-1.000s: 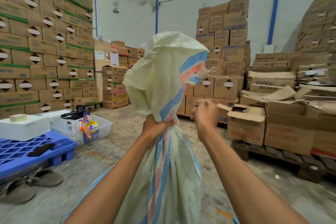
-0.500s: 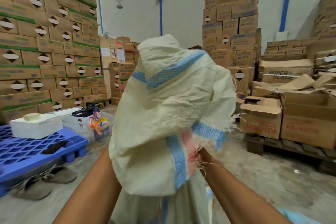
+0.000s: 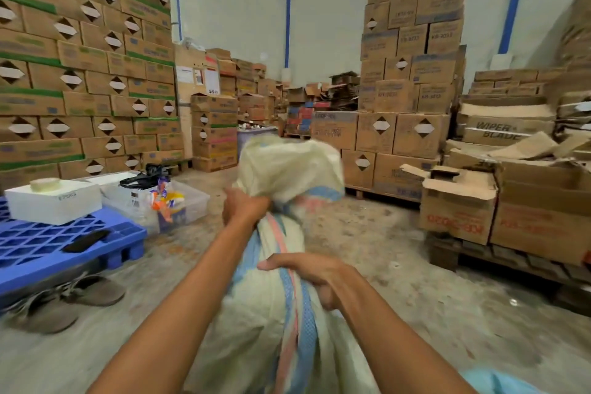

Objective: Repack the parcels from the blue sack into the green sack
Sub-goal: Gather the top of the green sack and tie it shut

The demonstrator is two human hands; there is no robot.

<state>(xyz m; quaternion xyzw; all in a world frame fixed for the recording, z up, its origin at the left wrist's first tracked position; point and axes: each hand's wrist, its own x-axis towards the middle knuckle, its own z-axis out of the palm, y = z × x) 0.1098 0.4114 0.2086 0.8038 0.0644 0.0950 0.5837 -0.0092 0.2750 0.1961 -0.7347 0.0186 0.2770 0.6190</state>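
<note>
Your left hand (image 3: 246,206) is clamped around the gathered neck of the blue-striped sack (image 3: 271,313), fingers curled tight into the cloth. Your right hand (image 3: 313,278) grips the same sack lower down and nearer to you, pinching a fold of it along the stripe. The hands are apart, one above the other on the sack.

The sack stands in the near middle of the scene, between your forearms, its base out of view. It is cream woven cloth with blue bands and a pink band running up its length. Above your left hand the loose top (image 3: 287,166) billows out in a crumpled, blurred bunch.

To the left, a blue pallet (image 3: 48,243) lies on the concrete floor (image 3: 367,233) and carries a white box (image 3: 54,201) with a tape roll (image 3: 44,184) on top. A clear tub (image 3: 192,201) sits just beside the box. Sandals (image 3: 92,289) lie on the floor near the pallet. Stacked cartons (image 3: 80,73) fill the far left, and an open carton (image 3: 457,211) sits to the right.
</note>
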